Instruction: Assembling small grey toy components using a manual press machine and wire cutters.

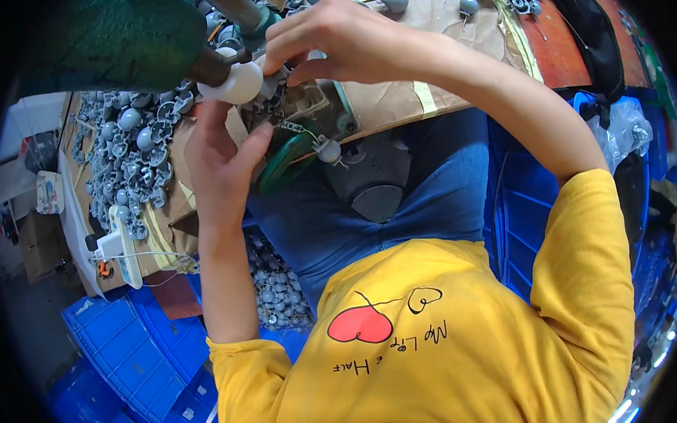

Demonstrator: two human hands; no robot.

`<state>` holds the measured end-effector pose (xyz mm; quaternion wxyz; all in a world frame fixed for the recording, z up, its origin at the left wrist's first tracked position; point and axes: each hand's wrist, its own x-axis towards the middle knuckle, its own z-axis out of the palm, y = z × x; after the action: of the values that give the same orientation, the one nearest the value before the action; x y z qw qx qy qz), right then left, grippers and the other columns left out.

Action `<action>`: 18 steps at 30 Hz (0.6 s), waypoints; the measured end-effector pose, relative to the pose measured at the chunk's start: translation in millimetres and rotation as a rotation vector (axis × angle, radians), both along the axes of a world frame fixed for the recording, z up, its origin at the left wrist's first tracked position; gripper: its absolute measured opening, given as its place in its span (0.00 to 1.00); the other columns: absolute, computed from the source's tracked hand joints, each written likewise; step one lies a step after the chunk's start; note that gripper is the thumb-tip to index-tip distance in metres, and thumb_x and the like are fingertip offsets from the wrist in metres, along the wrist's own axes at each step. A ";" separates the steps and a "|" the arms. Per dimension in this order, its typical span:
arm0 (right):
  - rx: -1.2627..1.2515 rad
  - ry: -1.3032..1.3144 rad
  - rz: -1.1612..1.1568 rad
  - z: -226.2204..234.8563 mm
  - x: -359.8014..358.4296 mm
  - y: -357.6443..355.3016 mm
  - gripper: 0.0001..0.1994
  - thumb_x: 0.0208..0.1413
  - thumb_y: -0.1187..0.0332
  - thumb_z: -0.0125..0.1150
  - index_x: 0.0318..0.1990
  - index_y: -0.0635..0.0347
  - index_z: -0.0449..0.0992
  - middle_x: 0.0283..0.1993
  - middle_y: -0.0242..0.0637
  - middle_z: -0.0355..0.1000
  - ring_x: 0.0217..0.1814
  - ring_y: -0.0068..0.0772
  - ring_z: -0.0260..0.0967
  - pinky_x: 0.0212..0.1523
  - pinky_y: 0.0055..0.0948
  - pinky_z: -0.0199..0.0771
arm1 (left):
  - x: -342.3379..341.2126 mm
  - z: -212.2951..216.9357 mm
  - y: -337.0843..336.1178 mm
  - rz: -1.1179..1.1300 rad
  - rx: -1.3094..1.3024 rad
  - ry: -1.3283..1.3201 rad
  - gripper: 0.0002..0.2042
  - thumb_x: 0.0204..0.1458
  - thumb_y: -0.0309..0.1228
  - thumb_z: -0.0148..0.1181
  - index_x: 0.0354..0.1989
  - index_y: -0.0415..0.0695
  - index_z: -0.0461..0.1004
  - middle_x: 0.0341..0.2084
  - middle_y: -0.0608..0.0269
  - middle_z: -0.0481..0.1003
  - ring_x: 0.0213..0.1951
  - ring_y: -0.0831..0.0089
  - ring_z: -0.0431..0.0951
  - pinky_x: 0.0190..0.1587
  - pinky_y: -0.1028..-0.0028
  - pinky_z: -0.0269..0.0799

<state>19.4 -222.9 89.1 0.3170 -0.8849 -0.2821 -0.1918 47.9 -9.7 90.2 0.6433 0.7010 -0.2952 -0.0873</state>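
A green-painted bench press (128,40) reaches in from the upper left, with a white round piece (238,83) at its lower end. Just right of that piece, my right hand (333,43) has its fingers curled down around a small grey plastic part (270,86), partly hidden by the fingers. My left hand (225,151) is below the white piece, thumb and forefinger apart; its other fingers are mostly hidden. Under both hands lies the metal press base (334,111). A grey round-headed part (328,150) on a wire hangs at its near edge, beside a green wheel (284,165).
Many grey plastic parts (132,141) are heaped on the bench at left. A white power strip (125,245) with a plug lies at the bench edge. Brown paper (390,109) covers the bench. More grey parts (280,295) fill a container below; blue crates (128,353) stand around.
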 end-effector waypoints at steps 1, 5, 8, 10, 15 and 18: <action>-0.054 -0.154 0.020 0.7 -4.8 -2.7 0.14 0.42 0.75 0.67 0.41 0.59 0.79 0.41 0.38 0.77 0.41 0.39 0.76 0.41 0.34 0.76 | 5.0 -0.6 0.7 -0.004 -0.002 0.001 0.18 0.43 0.18 0.65 0.45 0.32 0.74 0.43 0.59 0.75 0.48 0.74 0.72 0.52 0.76 0.64; -0.129 -0.364 -0.108 -15.9 -9.7 7.4 0.13 0.47 0.74 0.61 0.42 0.58 0.76 0.41 0.35 0.74 0.41 0.40 0.74 0.38 0.34 0.76 | 17.8 -21.9 -4.8 0.031 0.066 0.115 0.17 0.47 0.22 0.65 0.47 0.37 0.76 0.44 0.59 0.76 0.49 0.72 0.72 0.56 0.72 0.61; -0.131 -0.363 -0.345 -4.1 -28.5 20.0 0.11 0.47 0.68 0.63 0.40 0.56 0.75 0.35 0.34 0.72 0.36 0.38 0.74 0.34 0.32 0.75 | 27.2 -36.4 -3.7 0.005 -0.039 -0.270 0.14 0.49 0.21 0.62 0.45 0.40 0.78 0.41 0.60 0.79 0.49 0.69 0.75 0.56 0.69 0.63; -0.026 -0.212 -0.586 7.9 -51.3 31.6 0.14 0.45 0.61 0.67 0.35 0.56 0.71 0.32 0.33 0.68 0.31 0.38 0.72 0.29 0.32 0.72 | 24.0 -30.1 -11.7 -0.017 0.005 -0.399 0.13 0.48 0.20 0.62 0.44 0.40 0.78 0.41 0.60 0.79 0.49 0.69 0.75 0.56 0.69 0.63; -0.129 0.079 -0.614 -7.6 -60.4 75.0 0.13 0.49 0.61 0.62 0.29 0.61 0.68 0.28 0.38 0.68 0.31 0.38 0.73 0.27 0.31 0.72 | 29.6 -33.4 -11.6 -0.093 -0.025 -0.422 0.12 0.49 0.19 0.60 0.43 0.40 0.78 0.42 0.59 0.78 0.49 0.66 0.75 0.56 0.68 0.63; -0.306 -0.026 -0.664 -19.8 -62.3 70.8 0.11 0.50 0.63 0.59 0.29 0.61 0.68 0.28 0.38 0.68 0.30 0.39 0.73 0.26 0.31 0.72 | 30.3 -32.4 -13.5 -0.141 -0.105 -0.266 0.12 0.50 0.19 0.59 0.43 0.40 0.78 0.43 0.58 0.78 0.50 0.66 0.74 0.57 0.67 0.63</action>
<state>-42.8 -152.1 69.3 0.0977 -0.9630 -0.0088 -0.2512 78.2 -23.2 57.8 0.6264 0.6493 -0.4306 -0.0232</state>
